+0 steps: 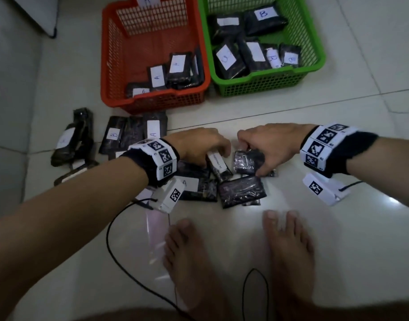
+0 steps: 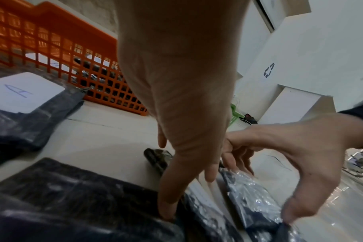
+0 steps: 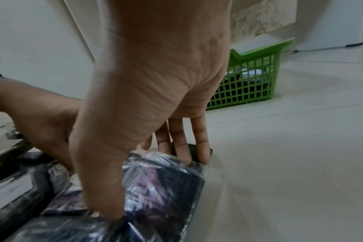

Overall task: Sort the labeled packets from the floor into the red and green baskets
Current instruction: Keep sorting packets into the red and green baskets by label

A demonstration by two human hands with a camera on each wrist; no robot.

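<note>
Floor tiles [image 1: 337, 239] hold red basket [image 1: 110, 66] of A packets, green basket [image 1: 314, 38] of B; both hands grip packets.

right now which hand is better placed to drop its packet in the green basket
The right hand. It already grips a shiny packet between thumb and fingers, and the green basket sits ahead on its side. The left hand holds a white-labelled packet nearer the red basket.

two baskets [image 1: 152, 98] side by side behind floor packets [image 1: 241, 191]
</note>
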